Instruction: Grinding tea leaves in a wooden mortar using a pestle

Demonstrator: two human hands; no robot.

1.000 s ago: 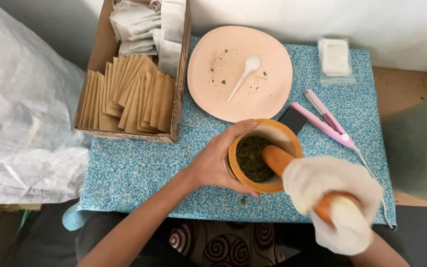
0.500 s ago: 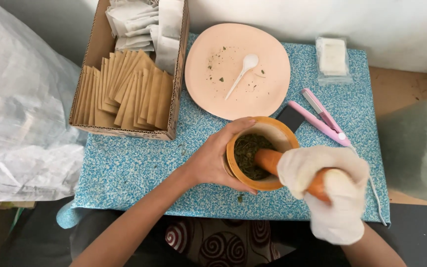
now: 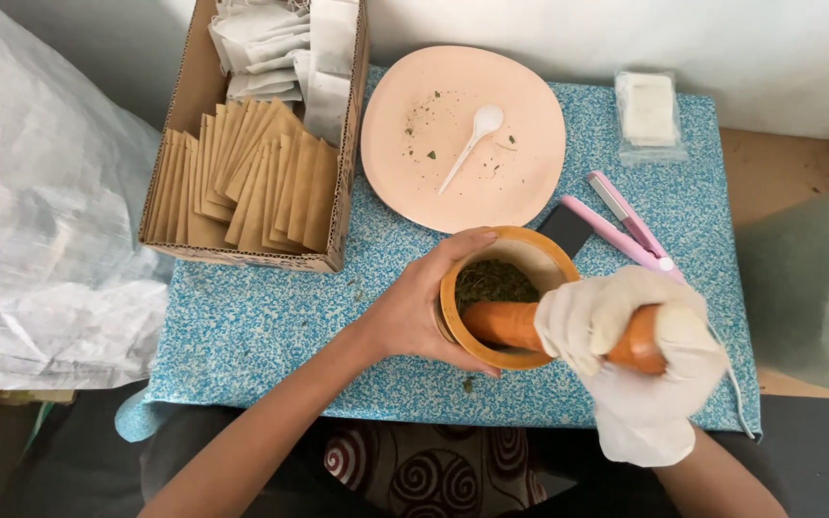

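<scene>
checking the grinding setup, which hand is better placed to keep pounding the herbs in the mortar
Right. The gloved right hand already grips the wooden pestle, whose tip sits inside the mortar on the green herbs. The bare left hand is wrapped around the mortar's side, steadying it.

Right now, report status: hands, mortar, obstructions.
Left hand grips mortar. Gloved right hand holds pestle inside, on green herbs. Nothing in the way.

Left hand (image 3: 414,312) cupping wooden mortar (image 3: 506,297), gloved right hand (image 3: 640,345) gripping pestle (image 3: 515,324)
</scene>
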